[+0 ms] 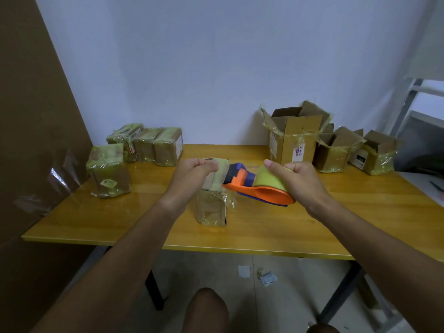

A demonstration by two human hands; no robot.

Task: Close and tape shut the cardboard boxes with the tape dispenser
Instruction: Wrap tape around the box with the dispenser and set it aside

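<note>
A small cardboard box [212, 207] wrapped in yellowish tape stands upright in the middle of the table. My left hand [192, 173] grips its top. My right hand [296, 180] holds the orange and blue tape dispenser [259, 191] with its yellow-green tape roll [268, 179]. The dispenser's front end touches the right side of the box top.
Several taped boxes [144, 144] sit at the back left, one taped box [108, 170] nearer the left edge. Open boxes [296, 135] stand at the back right. The yellow table [264, 231] has a front edge close to me. A large cardboard sheet [36, 140] leans at the left.
</note>
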